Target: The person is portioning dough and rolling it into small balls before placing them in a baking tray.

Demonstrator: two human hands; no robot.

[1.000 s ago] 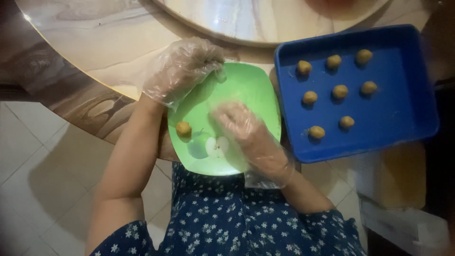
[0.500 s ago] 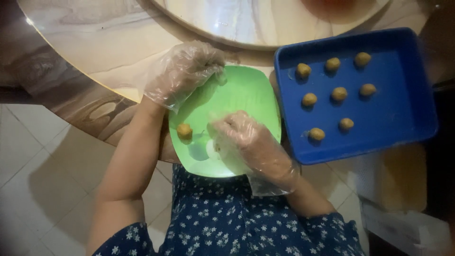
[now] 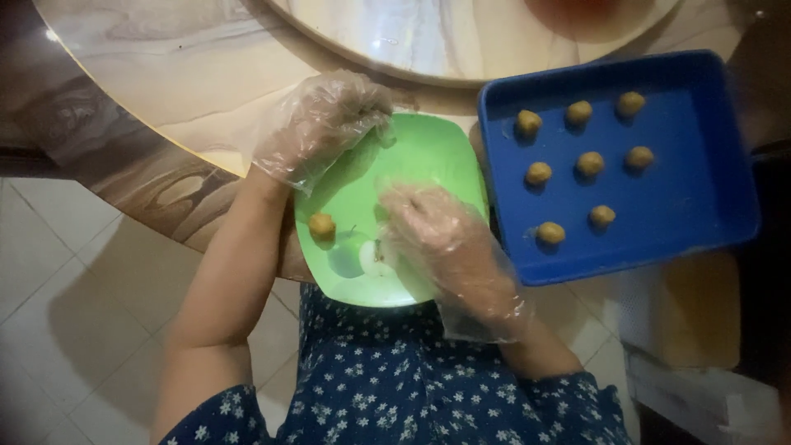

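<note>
Green plate (image 3: 428,156) at table edge, tilted; 1 tan dough ball (image 3: 321,225) on left part.

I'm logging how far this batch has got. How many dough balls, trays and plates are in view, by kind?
Dough balls in the blue tray: 8, such as the top left one
Dough balls on the green plate: 1
Blue trays: 1
Green plates: 1
Total: 11 things, 9 of them dough balls
</note>
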